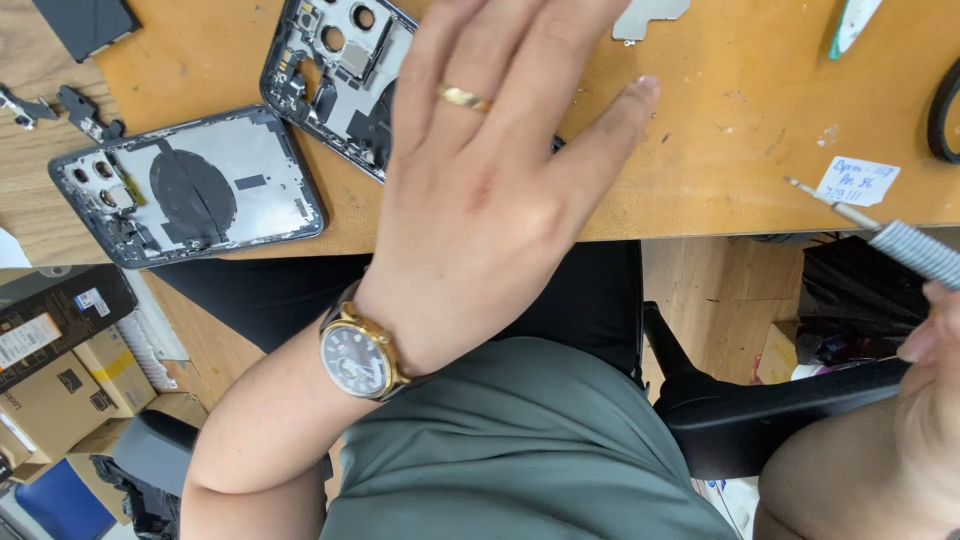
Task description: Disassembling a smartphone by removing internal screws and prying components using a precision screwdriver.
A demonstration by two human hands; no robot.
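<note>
My left hand [490, 170] is spread flat, fingers apart, over the front edge of the wooden bench. It wears a gold ring and a gold wristwatch [358, 358]. It partly covers a stripped phone frame [335, 70] lying at an angle. A second phone back housing [190, 185] with a round dark coil lies to the left of the hand. At the far right edge my right hand [925, 330] holds a screwdriver [880, 235] with a ribbed metal grip, its tip pointing up and left over the bench.
Small dark brackets [80, 108] and a dark panel [85, 20] lie at the upper left. A metal plate [648, 15] sits at the top, a paper note [858, 181] at the right. Cardboard boxes [60, 370] stand on the floor at left, a chair armrest [760, 400] at right.
</note>
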